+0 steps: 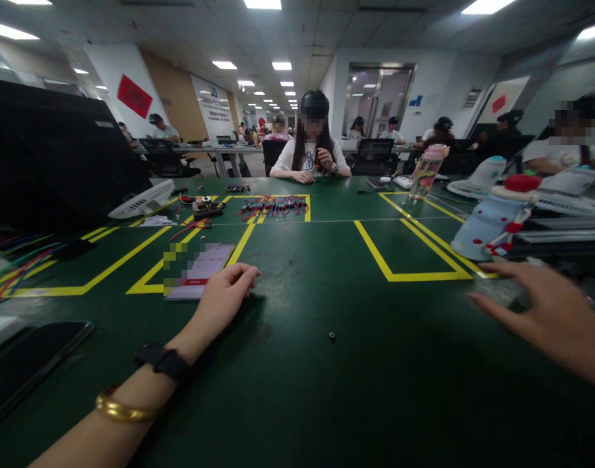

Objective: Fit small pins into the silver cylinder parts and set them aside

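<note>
My left hand (229, 287) rests over the green table beside a phone (207, 266) with a lit screen. Its fingers are curled together at the tips, and whatever may be between them is hidden. On the right, my right hand (551, 318) is held with thumb and fingers apart, with nothing visible between them. It is close to a clear plastic bag (502, 290) at the foot of a light-blue plush-covered bottle (489, 224). A small ring-shaped metal piece, like a nut (331, 336), lies on the table between my hands, touched by neither.
Bundled coloured wires (275, 207) lie at the far middle, with a small wired device (207, 207) to their left. A dark monitor (58, 143) and white fan (144, 199) stand left. A water bottle (428, 172) stands far right. Another person (309, 146) sits opposite.
</note>
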`<action>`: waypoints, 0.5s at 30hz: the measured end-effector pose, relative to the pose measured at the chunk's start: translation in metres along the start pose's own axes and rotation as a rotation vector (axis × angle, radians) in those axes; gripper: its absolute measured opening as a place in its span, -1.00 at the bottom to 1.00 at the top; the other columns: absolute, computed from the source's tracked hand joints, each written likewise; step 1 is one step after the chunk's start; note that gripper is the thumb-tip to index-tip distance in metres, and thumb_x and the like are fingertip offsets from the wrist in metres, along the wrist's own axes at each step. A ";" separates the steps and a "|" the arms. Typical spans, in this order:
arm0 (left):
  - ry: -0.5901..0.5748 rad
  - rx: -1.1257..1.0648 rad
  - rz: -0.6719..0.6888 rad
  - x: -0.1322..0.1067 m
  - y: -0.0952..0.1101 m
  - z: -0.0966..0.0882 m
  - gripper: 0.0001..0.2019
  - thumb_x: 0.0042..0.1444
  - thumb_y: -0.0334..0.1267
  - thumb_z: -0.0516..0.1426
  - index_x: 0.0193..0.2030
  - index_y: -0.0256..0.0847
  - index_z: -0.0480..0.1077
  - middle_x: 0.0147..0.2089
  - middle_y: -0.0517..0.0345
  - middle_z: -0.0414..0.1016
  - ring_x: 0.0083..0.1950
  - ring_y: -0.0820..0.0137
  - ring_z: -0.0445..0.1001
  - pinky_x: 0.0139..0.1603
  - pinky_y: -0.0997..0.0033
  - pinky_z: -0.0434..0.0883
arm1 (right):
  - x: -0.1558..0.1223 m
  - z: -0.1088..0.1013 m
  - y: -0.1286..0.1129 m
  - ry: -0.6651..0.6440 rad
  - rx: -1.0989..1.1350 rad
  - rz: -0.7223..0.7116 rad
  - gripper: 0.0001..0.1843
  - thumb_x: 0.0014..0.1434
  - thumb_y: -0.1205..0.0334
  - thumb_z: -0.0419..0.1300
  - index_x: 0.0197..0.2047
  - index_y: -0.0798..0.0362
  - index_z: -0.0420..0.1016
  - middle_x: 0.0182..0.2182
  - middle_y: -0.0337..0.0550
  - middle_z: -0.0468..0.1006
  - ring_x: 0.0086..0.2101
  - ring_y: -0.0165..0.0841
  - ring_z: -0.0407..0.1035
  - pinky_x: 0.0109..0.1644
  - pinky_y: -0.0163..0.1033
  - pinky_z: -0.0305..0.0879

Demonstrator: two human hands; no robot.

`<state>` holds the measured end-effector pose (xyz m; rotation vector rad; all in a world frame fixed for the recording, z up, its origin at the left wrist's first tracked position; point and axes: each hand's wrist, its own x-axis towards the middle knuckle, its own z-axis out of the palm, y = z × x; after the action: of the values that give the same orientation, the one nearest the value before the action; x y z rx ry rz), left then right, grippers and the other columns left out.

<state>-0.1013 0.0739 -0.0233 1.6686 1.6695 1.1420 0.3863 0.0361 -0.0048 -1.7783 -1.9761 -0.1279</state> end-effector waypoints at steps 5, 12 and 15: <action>-0.011 0.015 0.005 -0.003 0.002 0.000 -0.70 0.11 0.01 0.10 -0.29 -0.18 0.49 -0.46 0.23 0.42 -0.46 0.37 0.38 -0.43 0.44 0.26 | 0.001 0.047 -0.136 -0.436 0.372 -0.371 -0.63 0.12 -0.02 0.20 -0.02 -0.11 0.48 -0.03 -0.14 0.44 -0.04 -0.31 0.31 0.08 -0.07 0.25; -0.009 0.034 0.016 -0.003 0.004 -0.002 -0.71 0.10 -0.02 0.10 -0.30 -0.19 0.50 -0.48 0.23 0.41 -0.47 0.38 0.37 -0.43 0.44 0.27 | 0.013 0.061 -0.182 -0.471 0.470 -0.405 -0.79 0.17 0.05 0.16 -0.26 -0.04 0.54 -0.21 -0.19 0.49 -0.17 -0.39 0.32 -0.04 -0.16 0.25; -0.011 0.036 0.025 -0.003 0.004 -0.002 -0.70 0.10 -0.01 0.09 -0.30 -0.19 0.50 -0.48 0.23 0.41 -0.48 0.38 0.37 -0.43 0.43 0.27 | 0.024 0.028 -0.131 -0.308 0.365 -0.237 -0.71 0.20 -0.01 0.10 -0.19 -0.02 0.52 -0.16 -0.14 0.49 -0.18 -0.39 0.35 -0.07 -0.18 0.26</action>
<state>-0.1002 0.0707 -0.0197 1.7192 1.6757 1.1186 0.2516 0.0485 0.0125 -1.3904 -2.2444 0.4287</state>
